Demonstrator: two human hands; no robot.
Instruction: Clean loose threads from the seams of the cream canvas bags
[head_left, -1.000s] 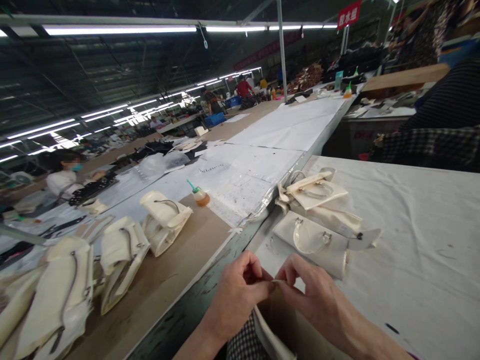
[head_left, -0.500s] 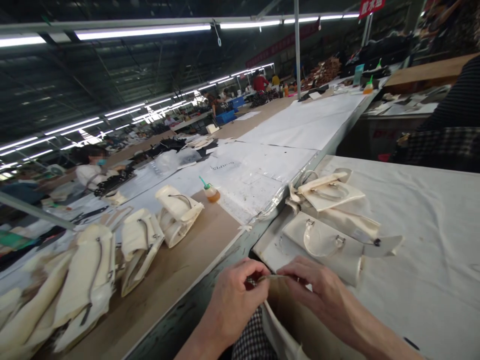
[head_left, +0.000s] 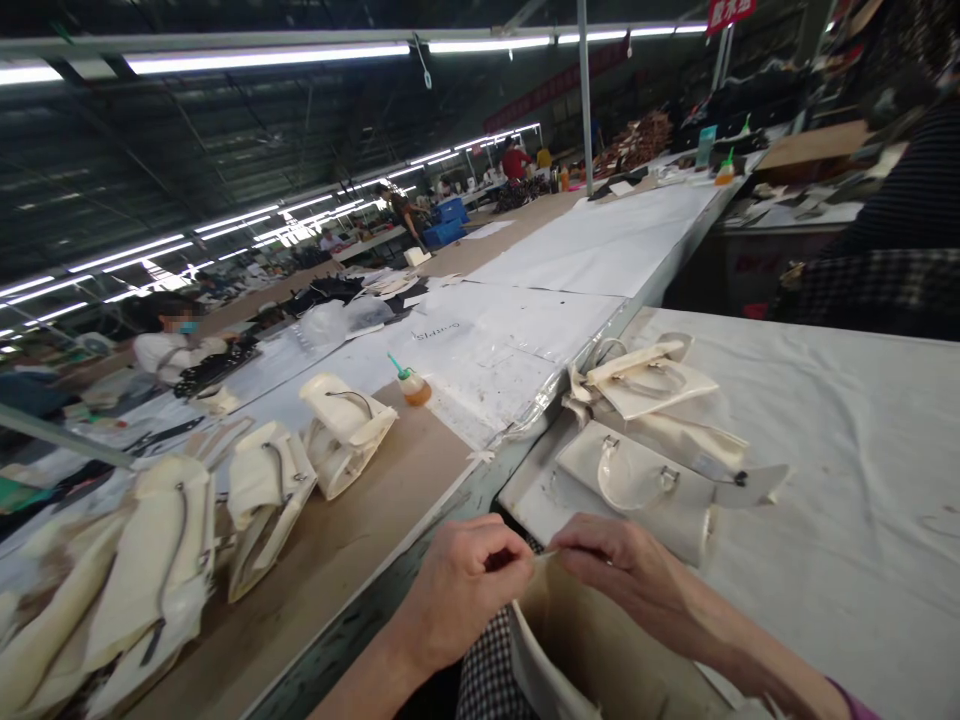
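Note:
A cream handbag body (head_left: 607, 640) stands over my lap at the bottom of the view, its brown inside facing up. My left hand (head_left: 469, 575) pinches the upper edge of the bag, thumb against fingers. Just to its right, my right hand (head_left: 622, 560) grips the same edge between thumb and fingertips. Only a narrow stretch of the edge shows between the two hands. The lower part of the bag runs out of the frame.
Cream bags (head_left: 274, 490) lie in a row on the brown-topped table at left, near a glue bottle (head_left: 414, 388) with a green nozzle. On the right, more cream bags with handles (head_left: 637, 480) rest on a white-covered table (head_left: 847, 450). A co-worker (head_left: 180, 345) sits across at far left.
Both hands have stayed pinched on the bag's edge and shifted slightly. More of the bag's inside shows now. The whole scene has slid a little to the left.

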